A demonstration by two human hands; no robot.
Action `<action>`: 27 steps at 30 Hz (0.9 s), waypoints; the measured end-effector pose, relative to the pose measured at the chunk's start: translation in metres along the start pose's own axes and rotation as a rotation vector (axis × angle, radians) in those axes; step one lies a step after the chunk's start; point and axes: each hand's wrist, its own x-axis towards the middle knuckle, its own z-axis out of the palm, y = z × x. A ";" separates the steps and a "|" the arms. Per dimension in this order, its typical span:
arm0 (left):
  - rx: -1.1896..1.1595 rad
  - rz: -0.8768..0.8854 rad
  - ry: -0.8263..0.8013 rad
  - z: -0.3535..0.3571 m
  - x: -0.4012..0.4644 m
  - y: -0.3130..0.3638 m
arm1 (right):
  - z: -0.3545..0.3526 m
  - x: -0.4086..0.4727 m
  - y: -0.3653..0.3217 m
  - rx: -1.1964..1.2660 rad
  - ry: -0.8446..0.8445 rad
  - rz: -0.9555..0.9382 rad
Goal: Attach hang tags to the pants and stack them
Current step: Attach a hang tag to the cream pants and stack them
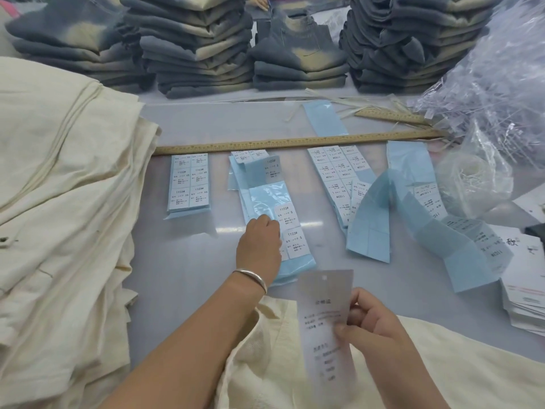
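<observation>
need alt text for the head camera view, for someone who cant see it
A person's left hand reaches onto a blue sticker sheet of size labels while the right hand holds a hang tag over cream pants. Folded grey pants are stacked behind.

Head-worn view, facing forward and down, close over table (182,290)

Hang tag (326,329): long translucent white card, punched hole at top, grey printed text, held upright near tabletop's near edge. Cream pants (295,373): spread flat at near edge, beneath tag. Cream pants pile (59,216): loosely stacked, rumpled, along left edge. Stacks of folded blue-grey and tan faded pants (191,45): row along far edge.
</observation>
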 end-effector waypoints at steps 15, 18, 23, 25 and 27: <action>-0.034 0.145 0.051 -0.011 -0.009 -0.005 | 0.030 0.139 -0.027 -0.636 -0.052 0.050; -0.060 0.152 0.038 -0.012 -0.009 -0.007 | 0.033 0.155 -0.026 -0.759 -0.118 0.090; -0.026 0.157 0.014 -0.007 -0.006 -0.009 | 0.038 0.159 -0.019 -0.755 -0.097 0.073; 0.065 0.173 0.022 -0.004 -0.006 -0.010 | 0.037 0.159 -0.016 -0.755 -0.075 0.059; 0.161 0.186 0.058 -0.005 -0.006 -0.013 | 0.036 0.161 -0.013 -0.766 -0.065 0.051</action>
